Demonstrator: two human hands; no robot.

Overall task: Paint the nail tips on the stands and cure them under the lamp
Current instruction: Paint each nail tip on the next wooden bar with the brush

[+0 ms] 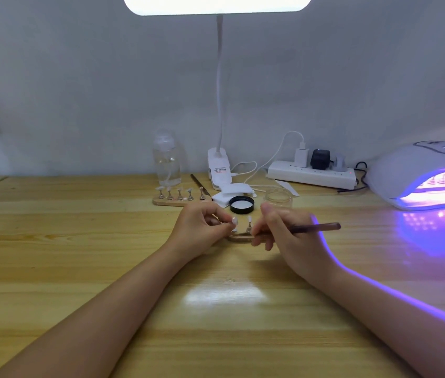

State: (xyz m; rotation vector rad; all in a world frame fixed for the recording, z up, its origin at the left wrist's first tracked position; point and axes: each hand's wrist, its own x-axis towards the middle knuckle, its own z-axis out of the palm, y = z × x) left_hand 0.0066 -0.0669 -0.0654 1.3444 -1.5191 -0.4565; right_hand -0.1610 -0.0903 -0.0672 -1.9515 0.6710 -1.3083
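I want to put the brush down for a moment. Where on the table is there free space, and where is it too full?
Bare wood lies left of the left hand, in front of the far stand, and near the front edge of the table between the forearms. It is crowded behind the hands: black lid, glass jar, bottle, power strip. At right stands the curing lamp.

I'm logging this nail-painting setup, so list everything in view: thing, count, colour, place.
table: one, light wood, under everything
desk lamp: one, white, back centre, lit
curing lamp: one, white, glowing purple, right; a stand inside
power strip: one, white, back right
bottle: one, clear, back left of centre
far stand: one, wooden, five nail tips, before the bottle
lid: one, black, centre
jar: one, clear, right of lid
near stand: one, wooden, between the hands
brush: one, dark, in right hand
left hand: pinches a nail tip
right hand: grips the brush
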